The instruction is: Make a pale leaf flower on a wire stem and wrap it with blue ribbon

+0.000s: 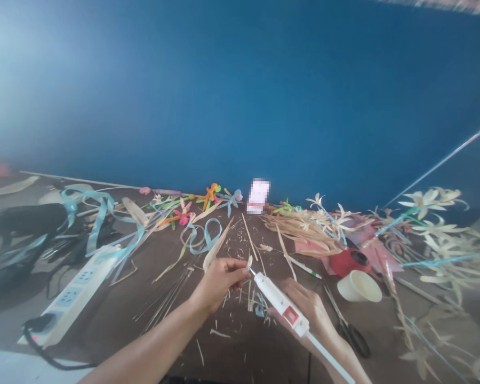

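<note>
My right hand [304,306] is wrapped around a white hot glue gun [278,300] with a red switch, its cord trailing down to the right. The gun's metal tip points up and left, right by the fingertips of my left hand [220,280]. Pinched in those fingertips is a small pale petal-like piece [250,260]. Whether the tip touches the piece, I cannot tell. Beyond my left hand lies a long dried husk leaf [220,242]. Pale scraps [220,333] are scattered on the dark tabletop [184,352] around both hands.
A white power strip [74,296] with a black plug lies left, near thin wires [170,298] and blue ribbon [100,213]. Scissors [348,325], a pale cup [359,287], a red roll [350,261] and husk flowers [432,205] are right. A blue wall [240,96] stands behind.
</note>
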The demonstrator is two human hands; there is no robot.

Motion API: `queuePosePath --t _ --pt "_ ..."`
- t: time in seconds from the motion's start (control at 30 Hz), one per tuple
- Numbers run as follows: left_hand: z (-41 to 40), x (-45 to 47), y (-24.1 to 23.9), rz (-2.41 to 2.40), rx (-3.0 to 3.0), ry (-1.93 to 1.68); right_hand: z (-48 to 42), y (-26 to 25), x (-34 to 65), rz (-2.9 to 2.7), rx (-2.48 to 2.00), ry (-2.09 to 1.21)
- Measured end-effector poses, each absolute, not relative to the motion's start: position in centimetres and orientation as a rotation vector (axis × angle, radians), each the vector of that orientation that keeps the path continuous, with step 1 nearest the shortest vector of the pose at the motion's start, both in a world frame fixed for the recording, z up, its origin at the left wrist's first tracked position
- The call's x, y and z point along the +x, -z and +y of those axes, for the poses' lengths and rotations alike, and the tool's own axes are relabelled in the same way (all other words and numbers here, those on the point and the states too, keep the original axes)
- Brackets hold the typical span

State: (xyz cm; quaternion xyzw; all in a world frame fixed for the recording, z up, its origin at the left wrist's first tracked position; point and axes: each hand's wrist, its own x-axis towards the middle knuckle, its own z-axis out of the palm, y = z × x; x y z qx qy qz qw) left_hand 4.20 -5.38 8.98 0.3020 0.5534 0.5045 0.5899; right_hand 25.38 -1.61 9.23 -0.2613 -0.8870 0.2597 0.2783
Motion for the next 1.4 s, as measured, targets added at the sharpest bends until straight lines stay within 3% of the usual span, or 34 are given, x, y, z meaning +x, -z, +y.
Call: queuePosePath --t 1.4 --pt "-5.35 3.95 -8.68 1.235 0.777 -1.126 -1.6 -9.96 25.59 -2.375 -0.702 -0.656"
